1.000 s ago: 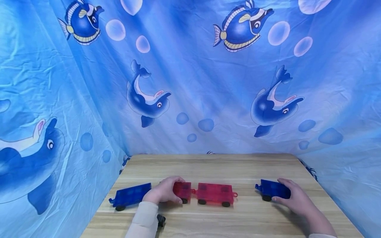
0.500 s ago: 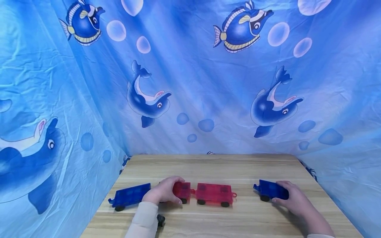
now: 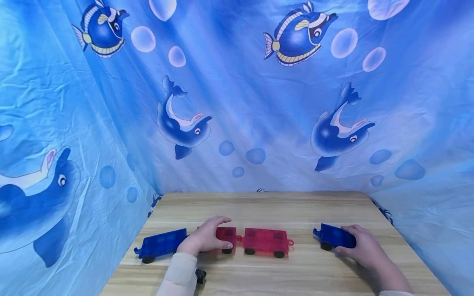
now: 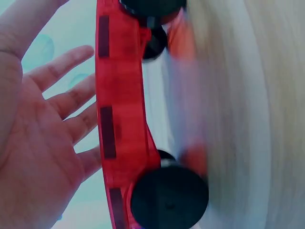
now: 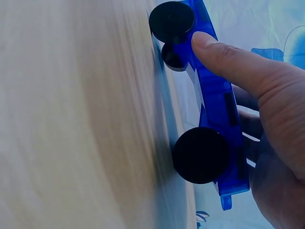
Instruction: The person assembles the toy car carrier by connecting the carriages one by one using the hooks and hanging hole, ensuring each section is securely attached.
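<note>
Two red toy train cars, a left one (image 3: 226,234) and a right one (image 3: 266,241), stand on the table joined at a small coupling. My left hand (image 3: 205,237) is around the left red car; in the left wrist view its fingers (image 4: 71,107) are spread and apart from the red car (image 4: 123,86). To its left stands a blue train car (image 3: 163,242), tilted slightly; the hand hides whether it is linked to the red one. At right, my right hand (image 3: 364,246) grips another blue train car (image 5: 217,90) between thumb and fingers, its hook facing left.
A small black object (image 3: 200,275) lies beside the left sleeve, partly covered by it. The wooden table (image 3: 296,209) is bordered at back and sides by a blue curtain (image 3: 237,102) with dolphins and fish. Bare tabletop lies between the right red car and the held blue car.
My left hand's fingers have loosened and spread from the left red car. My right hand has slid its blue car slightly left, towards the red cars.
</note>
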`<state>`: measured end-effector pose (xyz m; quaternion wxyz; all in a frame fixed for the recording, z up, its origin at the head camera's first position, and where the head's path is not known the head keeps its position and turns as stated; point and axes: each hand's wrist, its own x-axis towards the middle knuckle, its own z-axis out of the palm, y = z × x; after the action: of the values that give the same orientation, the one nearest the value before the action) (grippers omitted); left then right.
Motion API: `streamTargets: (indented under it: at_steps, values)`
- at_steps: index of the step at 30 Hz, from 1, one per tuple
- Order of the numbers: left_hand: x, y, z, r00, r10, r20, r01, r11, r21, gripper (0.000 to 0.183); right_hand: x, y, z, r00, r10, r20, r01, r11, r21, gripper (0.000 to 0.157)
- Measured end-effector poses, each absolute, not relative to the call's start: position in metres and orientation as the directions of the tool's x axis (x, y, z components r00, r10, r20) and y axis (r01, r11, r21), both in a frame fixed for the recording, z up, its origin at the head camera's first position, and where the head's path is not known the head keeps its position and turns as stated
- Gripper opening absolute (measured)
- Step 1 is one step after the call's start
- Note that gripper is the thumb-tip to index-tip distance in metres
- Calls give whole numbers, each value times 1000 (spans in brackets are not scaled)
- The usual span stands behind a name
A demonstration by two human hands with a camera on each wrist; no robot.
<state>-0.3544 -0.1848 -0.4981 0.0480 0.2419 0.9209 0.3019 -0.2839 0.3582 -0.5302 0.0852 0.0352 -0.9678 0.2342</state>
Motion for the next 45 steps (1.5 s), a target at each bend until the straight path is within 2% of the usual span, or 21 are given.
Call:
streamTargets:
  at_steps: [11, 23, 34, 45]
  values:
    - [-353, -156, -498, -862, 492, 124, 473, 692, 545, 74, -284, 348, -529, -983, -38, 179, -113, 893, -435, 101]
    - [-351, -119, -490, -830, 548, 109, 503, 649, 570, 68, -284, 342, -529, -982, -55, 181, -130, 891, -434, 98]
    - [-350, -90, -498, -807, 577, 124, 546, 649, 529, 68, -284, 333, -529, -973, -83, 216, -169, 892, -420, 92]
    - [-346, -67, -506, -778, 610, 149, 599, 651, 467, 77, -283, 323, -528, -964, -116, 241, -211, 883, -420, 89]
